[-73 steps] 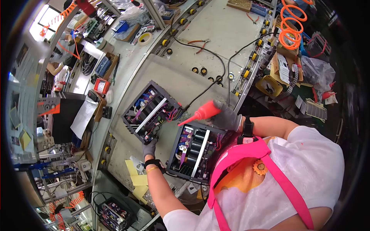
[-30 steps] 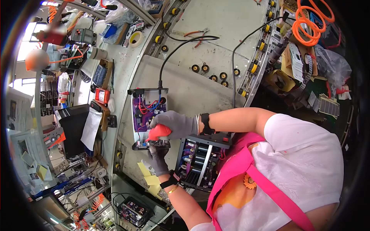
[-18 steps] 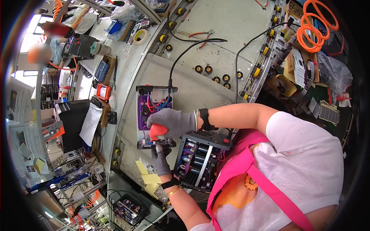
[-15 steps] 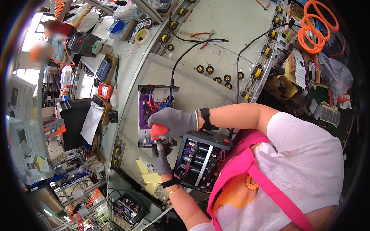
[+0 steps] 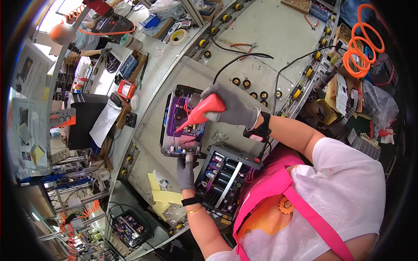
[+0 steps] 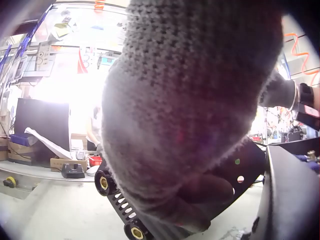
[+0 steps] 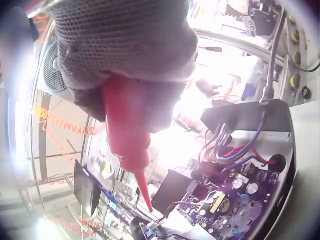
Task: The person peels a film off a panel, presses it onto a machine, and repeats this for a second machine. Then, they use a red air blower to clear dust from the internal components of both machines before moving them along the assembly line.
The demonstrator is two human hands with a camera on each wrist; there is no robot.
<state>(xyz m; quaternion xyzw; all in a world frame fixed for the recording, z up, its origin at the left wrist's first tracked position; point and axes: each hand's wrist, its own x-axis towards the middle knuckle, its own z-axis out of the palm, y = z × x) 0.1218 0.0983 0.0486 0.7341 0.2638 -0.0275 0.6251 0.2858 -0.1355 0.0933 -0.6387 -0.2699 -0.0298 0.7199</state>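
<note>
Right hand (image 5: 235, 109), left hand (image 5: 186, 168): grey knitted cloth gloves, rough, matt.
Squeeze bottle (image 5: 208, 108): red plastic, smooth, slightly glossy.
Open case (image 5: 165, 135): black sheet metal, matt.
Circuit board (image 5: 179, 114): purple, glossy.
Notes (image 5: 160, 195), lower centre: yellow paper.

right hand (image 7: 125, 60): gloved, wrapped round red nozzle bottle (image 7: 125, 145) | nozzle tip held just above purple circuit board (image 7: 225, 200) | wires (image 7: 235, 150) seen behind
</note>
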